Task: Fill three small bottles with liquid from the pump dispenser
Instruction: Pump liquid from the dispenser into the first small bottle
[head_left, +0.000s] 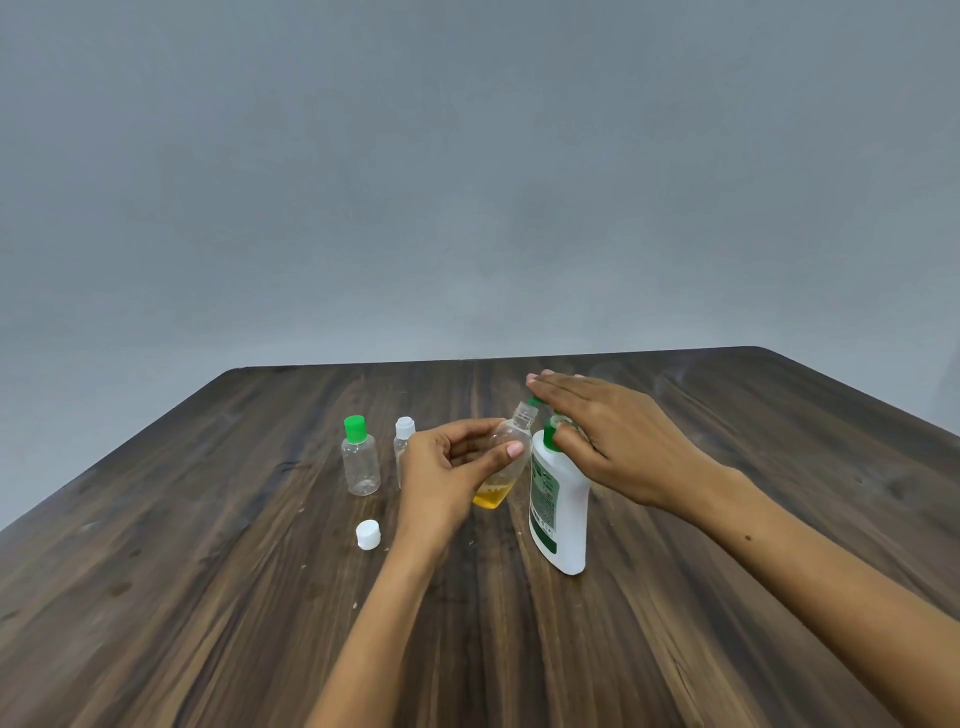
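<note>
My left hand (445, 473) grips a small clear bottle (511, 441), uncapped and tilted, with yellow liquid at its bottom. Its open mouth sits just under the green nozzle of the white pump dispenser (563, 512). My right hand (597, 431) lies flat on the green pump head with straight fingers, the thumb beside the pump's neck. A loose white cap (368, 534) lies on the wooden table (208, 597) in front of my left hand. Two more small clear bottles stand to the left: one with a green cap (360, 457), one with a white cap (403, 441) partly hidden behind my left hand.
The dark wooden table extends widely around the objects. Its far edge meets a plain grey wall (467, 182). The table's left and right edges slope away on either side.
</note>
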